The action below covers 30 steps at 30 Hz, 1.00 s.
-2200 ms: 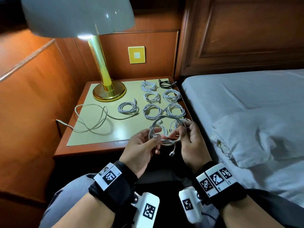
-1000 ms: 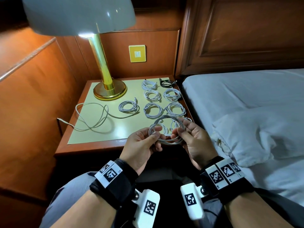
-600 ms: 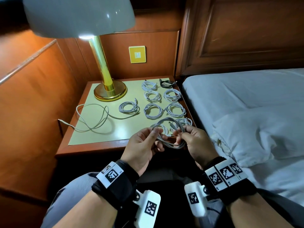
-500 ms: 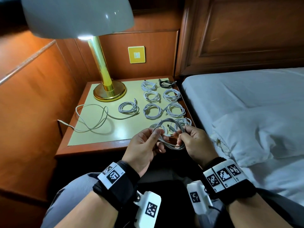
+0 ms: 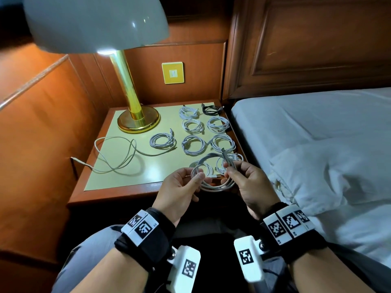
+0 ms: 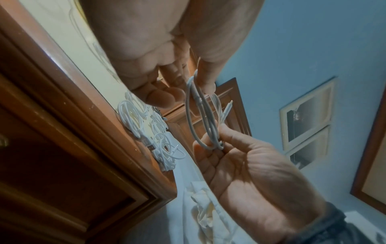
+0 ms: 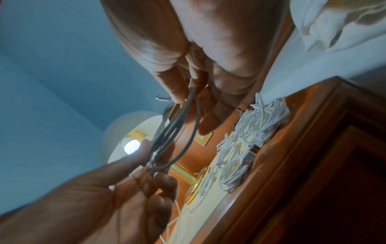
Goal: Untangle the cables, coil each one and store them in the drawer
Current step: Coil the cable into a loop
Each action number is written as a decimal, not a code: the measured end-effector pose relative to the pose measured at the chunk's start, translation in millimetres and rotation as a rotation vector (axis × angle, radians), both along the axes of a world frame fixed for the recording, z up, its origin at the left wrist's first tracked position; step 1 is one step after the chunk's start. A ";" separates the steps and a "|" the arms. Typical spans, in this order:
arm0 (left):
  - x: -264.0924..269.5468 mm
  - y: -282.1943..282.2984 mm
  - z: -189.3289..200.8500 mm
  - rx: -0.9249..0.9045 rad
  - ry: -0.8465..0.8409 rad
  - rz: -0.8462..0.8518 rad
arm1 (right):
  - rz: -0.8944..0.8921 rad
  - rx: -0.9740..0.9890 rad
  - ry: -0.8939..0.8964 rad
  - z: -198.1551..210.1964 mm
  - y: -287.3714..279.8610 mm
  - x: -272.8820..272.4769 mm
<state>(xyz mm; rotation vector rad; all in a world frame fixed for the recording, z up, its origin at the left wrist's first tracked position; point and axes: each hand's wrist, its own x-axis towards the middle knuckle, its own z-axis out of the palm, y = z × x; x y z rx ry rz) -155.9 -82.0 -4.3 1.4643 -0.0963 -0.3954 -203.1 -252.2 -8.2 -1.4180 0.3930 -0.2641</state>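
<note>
I hold a coiled white cable (image 5: 213, 182) in both hands above the front right of the nightstand (image 5: 127, 176). My left hand (image 5: 195, 174) pinches the coil's left side between thumb and fingers. My right hand (image 5: 229, 167) pinches the right side together with the cable's free end, whose plug (image 5: 223, 151) sticks up. The left wrist view shows the coil (image 6: 200, 115) edge-on between my left hand (image 6: 188, 89) and right hand (image 6: 211, 142). Seen from the right wrist, the coil (image 7: 177, 132) hangs dark between both hands.
Several coiled white cables (image 5: 193, 144) and one black coil (image 5: 211, 109) lie in rows on the nightstand's right half. A loose white cable (image 5: 118, 153) sprawls at the left, its end over the edge. A brass lamp (image 5: 137, 121) stands behind. The bed (image 5: 317, 134) adjoins the right side.
The right hand has worked the free end round the coil and pulled it up, so the plug now points upward. The coil has tilted flatter. The cables on the nightstand lie unchanged.
</note>
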 end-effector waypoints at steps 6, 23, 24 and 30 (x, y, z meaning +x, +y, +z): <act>4.3 5.4 0.7 0.026 -0.047 0.009 | -0.017 -0.112 0.043 -7.9 1.5 3.3; 31.8 65.7 -7.0 0.167 -0.003 0.022 | 0.157 -0.309 0.159 -24.6 29.2 16.2; 34.0 69.6 -5.7 0.169 0.003 0.030 | 0.171 -0.330 0.171 -25.7 33.6 22.0; 65.1 82.5 -4.4 0.311 -0.008 0.076 | 0.205 -0.562 0.261 -26.7 60.2 68.9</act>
